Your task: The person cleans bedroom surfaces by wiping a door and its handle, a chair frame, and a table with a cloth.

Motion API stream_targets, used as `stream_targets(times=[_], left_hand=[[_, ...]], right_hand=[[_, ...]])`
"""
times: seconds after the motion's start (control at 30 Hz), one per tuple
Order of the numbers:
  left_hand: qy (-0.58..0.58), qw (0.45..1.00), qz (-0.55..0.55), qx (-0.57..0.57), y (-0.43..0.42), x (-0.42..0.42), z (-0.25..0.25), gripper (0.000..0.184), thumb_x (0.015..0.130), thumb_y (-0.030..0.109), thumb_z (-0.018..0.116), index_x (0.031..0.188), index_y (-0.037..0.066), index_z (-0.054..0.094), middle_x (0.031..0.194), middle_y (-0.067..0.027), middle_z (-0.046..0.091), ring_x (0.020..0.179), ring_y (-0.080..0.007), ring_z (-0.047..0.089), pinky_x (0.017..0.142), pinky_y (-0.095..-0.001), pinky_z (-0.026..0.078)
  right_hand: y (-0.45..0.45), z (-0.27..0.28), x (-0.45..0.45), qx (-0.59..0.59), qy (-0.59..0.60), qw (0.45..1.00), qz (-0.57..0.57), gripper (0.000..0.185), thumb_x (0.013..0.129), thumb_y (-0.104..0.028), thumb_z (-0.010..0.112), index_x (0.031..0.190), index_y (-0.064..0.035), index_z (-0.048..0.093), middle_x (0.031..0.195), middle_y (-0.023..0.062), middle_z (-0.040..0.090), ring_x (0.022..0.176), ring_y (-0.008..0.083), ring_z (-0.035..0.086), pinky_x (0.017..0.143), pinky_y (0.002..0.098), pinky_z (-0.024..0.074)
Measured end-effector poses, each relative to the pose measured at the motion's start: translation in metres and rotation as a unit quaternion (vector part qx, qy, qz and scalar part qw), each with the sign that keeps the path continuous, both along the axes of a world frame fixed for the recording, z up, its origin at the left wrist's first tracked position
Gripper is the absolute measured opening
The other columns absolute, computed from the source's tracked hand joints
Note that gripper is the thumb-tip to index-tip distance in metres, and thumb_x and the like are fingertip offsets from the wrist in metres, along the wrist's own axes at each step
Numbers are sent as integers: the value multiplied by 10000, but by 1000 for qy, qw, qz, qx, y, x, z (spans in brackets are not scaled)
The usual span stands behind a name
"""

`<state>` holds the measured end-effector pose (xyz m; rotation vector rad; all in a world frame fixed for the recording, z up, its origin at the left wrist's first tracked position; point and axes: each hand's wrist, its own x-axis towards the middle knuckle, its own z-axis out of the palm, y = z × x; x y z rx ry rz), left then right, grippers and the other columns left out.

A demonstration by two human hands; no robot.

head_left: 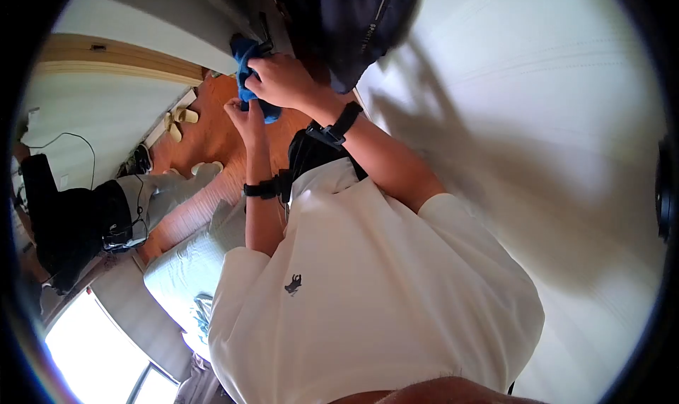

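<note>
A crumpled blue cloth (271,112) hangs between my two hands, beside a black door handle (264,33). My right hand (281,81) is closed on the upper part of the cloth, its knuckles turned up. Just below and to the left, my left hand (245,118) has its fingers bent against the cloth's lower part, closed on it. The upper end of the cloth lies against the handle; whether it is wrapped around it I cannot tell. Both my wrists carry black straps.
A dark garment (339,22) hangs at top right, along a white wall (552,121). Another person (85,220) in a black top and grey trousers is at left. Pale slippers (180,121) lie on the wooden floor (212,132). A bed (184,277) stands at lower left.
</note>
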<state>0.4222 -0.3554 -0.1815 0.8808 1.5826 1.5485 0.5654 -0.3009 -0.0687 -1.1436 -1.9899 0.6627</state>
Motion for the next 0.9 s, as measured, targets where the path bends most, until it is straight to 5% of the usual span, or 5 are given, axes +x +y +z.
stream_targets(times=[0.17,0.33,0.53,0.7,0.9], left_hand=[[20,991,2,134,-3,-19,44,581,762,-36,655,1268,36,378,1166,-99,440,1084,-185,465,947,-300,394],[55,974,79,207,13,-74,98,607,849,35,595,1381,49,301,1406,-163,378,1263,-280,406,1011,-375,400],[84,946,82,303,57,-102,165,668,840,238,676,1349,37,293,1329,-193,407,1225,-281,422,1019,-418,387],[185,929,203,249,68,-111,150,713,795,394,764,1241,-73,460,1197,-186,545,1057,-256,569,875,-376,508],[110,941,261,185,45,-123,138,804,783,488,715,1247,-50,338,1153,-245,508,949,-306,603,679,-456,606]], right_hand=[[32,-22,-5,-46,173,970,167,299,857,-220,626,1079,-22,653,737,153,668,621,209,634,613,346,492],[44,-5,-3,-34,279,959,34,214,959,-246,570,978,-34,594,771,97,631,670,175,616,621,294,471],[58,-26,-67,-5,202,963,180,148,920,-125,568,1036,-33,563,943,136,620,907,323,595,799,386,458],[74,-39,-83,154,15,971,183,185,860,-166,601,1024,-80,595,967,90,634,958,271,596,892,424,393],[100,-1,-87,165,-144,959,178,223,856,-320,595,899,-124,691,893,87,677,929,254,632,929,442,381]])
